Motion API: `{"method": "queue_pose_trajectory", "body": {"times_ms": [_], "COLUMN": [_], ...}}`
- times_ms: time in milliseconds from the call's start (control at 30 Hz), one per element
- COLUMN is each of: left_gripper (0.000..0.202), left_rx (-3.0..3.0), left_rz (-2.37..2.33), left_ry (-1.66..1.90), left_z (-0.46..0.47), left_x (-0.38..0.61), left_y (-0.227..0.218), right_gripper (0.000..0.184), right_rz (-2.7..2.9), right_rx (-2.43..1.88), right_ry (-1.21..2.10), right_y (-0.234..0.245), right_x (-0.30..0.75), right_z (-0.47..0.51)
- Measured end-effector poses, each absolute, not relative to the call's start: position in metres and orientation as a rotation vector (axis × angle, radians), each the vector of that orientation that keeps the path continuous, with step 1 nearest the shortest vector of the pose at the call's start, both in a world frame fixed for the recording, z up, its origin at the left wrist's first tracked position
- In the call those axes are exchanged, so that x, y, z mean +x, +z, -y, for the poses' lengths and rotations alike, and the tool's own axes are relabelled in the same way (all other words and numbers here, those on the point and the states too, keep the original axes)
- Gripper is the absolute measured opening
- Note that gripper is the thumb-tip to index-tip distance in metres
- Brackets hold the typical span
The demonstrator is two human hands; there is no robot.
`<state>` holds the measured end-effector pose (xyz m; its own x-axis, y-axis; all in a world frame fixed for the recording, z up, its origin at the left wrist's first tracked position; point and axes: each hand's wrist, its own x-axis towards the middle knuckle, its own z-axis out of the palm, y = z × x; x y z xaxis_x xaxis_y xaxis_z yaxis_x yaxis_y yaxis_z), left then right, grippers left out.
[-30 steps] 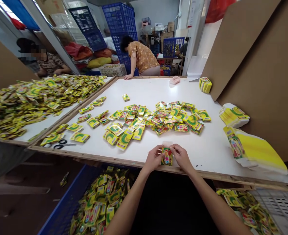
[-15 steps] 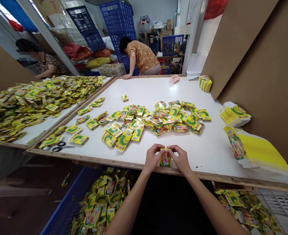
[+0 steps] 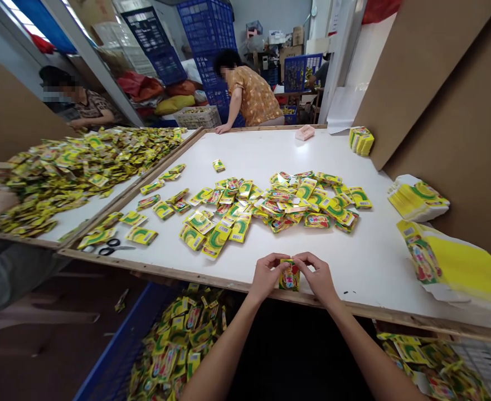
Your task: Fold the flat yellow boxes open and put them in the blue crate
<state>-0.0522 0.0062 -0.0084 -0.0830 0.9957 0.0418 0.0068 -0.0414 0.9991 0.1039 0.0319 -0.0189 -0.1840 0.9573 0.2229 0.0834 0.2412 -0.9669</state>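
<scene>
Between my hands, at the front edge of the white table (image 3: 237, 273), stands a small yellow-green printed box (image 3: 289, 277). My left hand (image 3: 267, 274) pinches its upper left side with thumb and forefinger. On the upper right side my right hand (image 3: 317, 274) grips it the same way, fingertips near the top end. Just beyond my hands lies a loose heap of similar small boxes (image 3: 316, 221), some flat side up, others on edge. Whether the held box's top flap is closed cannot be made out.
Stacks of flat yellow cartons (image 3: 418, 197) lie at the right by a cardboard wall (image 3: 446, 111). Scissors (image 3: 115, 248) rest at the front left. Below the table is a blue crate (image 3: 115, 340) of boxes. Co-workers are at the left and far side; a big pile (image 3: 82, 161) covers the left table.
The view has shifted slightly, so everything sits a little further right. At the left, a co-worker's hands have come into view over the pile. My hands still hold the box.
</scene>
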Motion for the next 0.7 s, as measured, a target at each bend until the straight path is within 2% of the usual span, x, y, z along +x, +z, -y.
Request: {"method": "queue_pose_trajectory", "body": {"times_ms": [200, 267, 367, 433, 533, 700], "left_gripper": [0.011, 0.011, 0.018, 0.02, 0.036, 0.049], "left_rx": [1.295, 1.335, 1.406, 1.428, 1.47, 1.69], "left_rz": [-1.349, -1.412, -1.667, -1.891, -2.206, -2.631], "left_ry": [1.381, 1.439, 1.454, 1.188, 0.985, 0.916], "left_z": [0.005, 0.022, 0.069, 0.105, 0.131, 0.065], "left_x": [-0.046, -0.068, -0.138, -0.196, -0.277, -0.391], "left_y": [0.004, 0.016, 0.036, 0.044, 0.047, 0.037], "right_gripper": [0.023, 0.03, 0.04, 0.037, 0.036, 0.036], "right_rz": [1.609, 1.643, 1.595, 1.56, 1.596, 1.75], "right_rx": [-0.986, -1.026, -1.233, -1.369, -1.448, -1.477], "right_ry": [1.071, 1.053, 1.005, 1.0, 1.026, 0.902], "right_y": [-0.02, -0.023, -0.03, -0.033, -0.034, -0.041], "right_x": [0.107, 0.112, 0.122, 0.126, 0.124, 0.122], "right_z": [-0.019, -0.012, -0.004, -0.002, -0.002, -0.005]}}
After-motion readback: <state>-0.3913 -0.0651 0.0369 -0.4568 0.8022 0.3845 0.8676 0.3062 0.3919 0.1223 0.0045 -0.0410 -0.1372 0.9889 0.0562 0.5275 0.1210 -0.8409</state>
